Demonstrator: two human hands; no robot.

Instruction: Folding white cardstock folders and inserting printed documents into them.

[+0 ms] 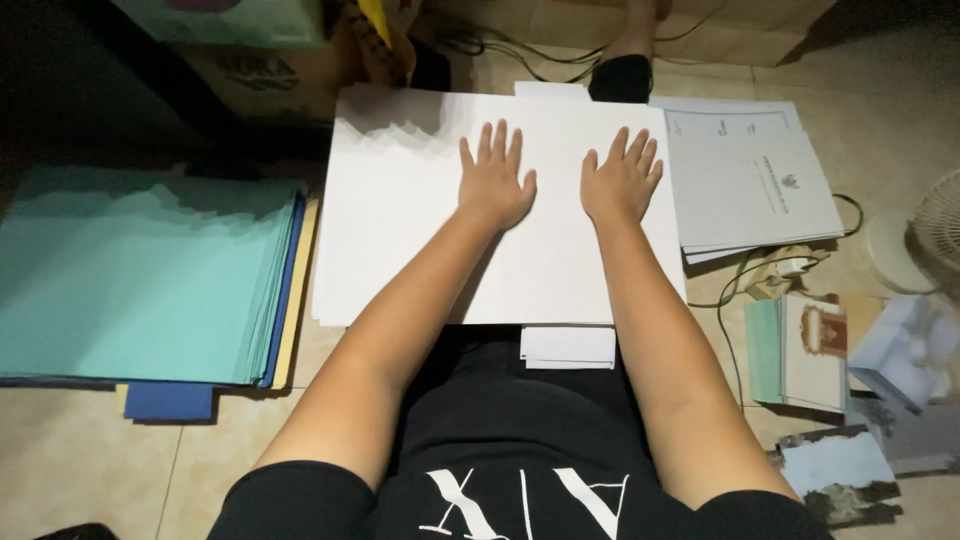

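**Both palms flat on the white sheet**

I see the tiled floor [80, 460] carrying everything here. Largest on it is the stack of teal paper [130, 275] at the left, with blue and yellow sheets peeking out along its right edge. Next comes the big white sheet [400, 200] in the middle, lying flat on the floor just beyond the knees. To its right, touching or slightly under its edge, I find a pile of printed grey-white documents [750, 185]. Near right sits a small booklet [800, 350] with a teal edge. A small white folded stack [567, 347] pokes out at the sheet's near edge.

My left hand [493, 180] lies on the sheet, fingers spread and flat, gripping nothing. My right hand [622, 180] rests just beside it, likewise open and pressed flat.
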